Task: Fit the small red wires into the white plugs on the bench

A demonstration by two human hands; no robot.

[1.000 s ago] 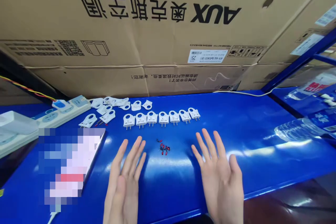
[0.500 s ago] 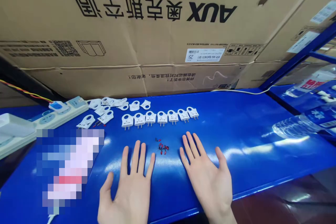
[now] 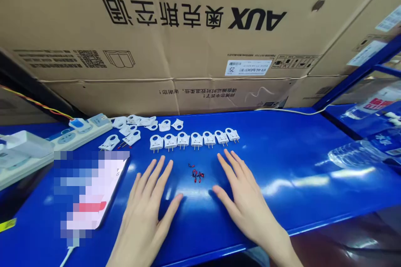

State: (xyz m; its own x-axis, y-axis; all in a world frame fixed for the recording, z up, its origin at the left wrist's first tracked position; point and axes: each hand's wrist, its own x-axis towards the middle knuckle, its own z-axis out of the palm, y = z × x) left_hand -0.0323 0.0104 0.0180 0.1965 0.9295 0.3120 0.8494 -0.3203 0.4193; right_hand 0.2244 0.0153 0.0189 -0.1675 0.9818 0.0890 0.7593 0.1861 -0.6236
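Note:
My left hand [image 3: 147,204] is palm down over the blue surface [image 3: 282,142], fingers apart, holding nothing. Across from it, my right hand [image 3: 244,196] is likewise palm down with its fingers spread and nothing in it. Between the hands lies a small pile of red and black parts [image 3: 198,175], too small to name surely. Beyond them, several white two-pin plugs [image 3: 196,140] with ring-shaped handles stand in a row, pins toward me. More white plug pieces [image 3: 138,122] lie heaped at the back left.
A white power strip [image 3: 69,138] with a plug in it runs along the left. A partly blurred phone [image 3: 109,179] with a cable lies left of my left hand. A large cardboard box [image 3: 194,58] walls off the back. Plastic bottles [image 3: 354,154] lie at the right.
Both hands have turned from palms up to palms down, fingers still spread. The view has shifted slightly. The plugs and the red and black parts keep their arrangement.

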